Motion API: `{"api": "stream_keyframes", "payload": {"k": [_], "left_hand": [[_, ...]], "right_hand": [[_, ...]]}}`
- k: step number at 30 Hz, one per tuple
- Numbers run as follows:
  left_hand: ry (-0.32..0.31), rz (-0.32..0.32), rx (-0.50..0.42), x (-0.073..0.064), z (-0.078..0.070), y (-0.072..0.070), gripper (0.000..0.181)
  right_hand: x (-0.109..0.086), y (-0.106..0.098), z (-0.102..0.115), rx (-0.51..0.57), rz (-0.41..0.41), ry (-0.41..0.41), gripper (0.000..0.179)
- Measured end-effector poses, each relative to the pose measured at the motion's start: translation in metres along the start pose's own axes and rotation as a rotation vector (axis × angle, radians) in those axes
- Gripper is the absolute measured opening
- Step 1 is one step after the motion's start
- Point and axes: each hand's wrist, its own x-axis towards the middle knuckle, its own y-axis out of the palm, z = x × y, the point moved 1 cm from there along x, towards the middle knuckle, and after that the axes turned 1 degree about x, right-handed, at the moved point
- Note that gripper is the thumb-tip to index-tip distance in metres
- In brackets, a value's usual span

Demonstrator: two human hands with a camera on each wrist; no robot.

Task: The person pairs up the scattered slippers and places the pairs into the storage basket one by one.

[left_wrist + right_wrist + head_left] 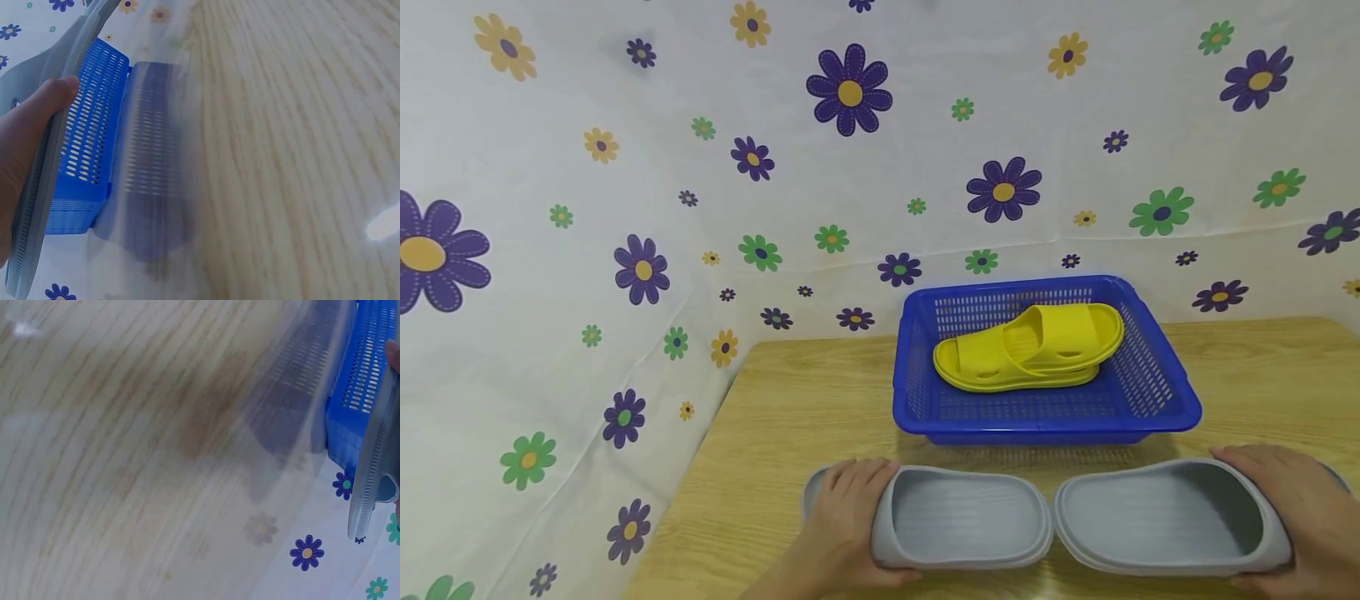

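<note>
In the head view my left hand (842, 529) grips a grey slipper (962, 512) round its strap, with the toe end pointing left. My right hand (1296, 512) holds a second grey slipper (1150, 508) the same way, toe end to the right. Their heel ends meet or nearly meet in the middle, in front of a blue basket (1045, 428). Inside that basket lies a pair of yellow slippers (1000, 358), one partly on top of the other. The left wrist view shows my thumb (53, 97) pressed against the sole edge; most of my right hand is cut off in its wrist view.
A glossy wood-grain table (790, 400) carries the basket near its back edge. Behind and to the left hangs a white sheet (662, 192) printed with purple, yellow and green flowers.
</note>
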Motion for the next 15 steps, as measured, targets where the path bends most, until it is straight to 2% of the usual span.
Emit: {"api": "stream_keyframes", "payload": {"k": [8, 15], "left_hand": [[0.02, -0.045, 0.001, 0.012, 0.004, -0.005, 0.113], [0.002, -0.022, 0.022, 0.019, 0.007, -0.008, 0.114]], "right_hand": [[0.011, -0.014, -0.004, -0.04, 0.027, 0.02, 0.131], [0.02, -0.024, -0.008, -0.066, 0.036, -0.002, 0.133]]}}
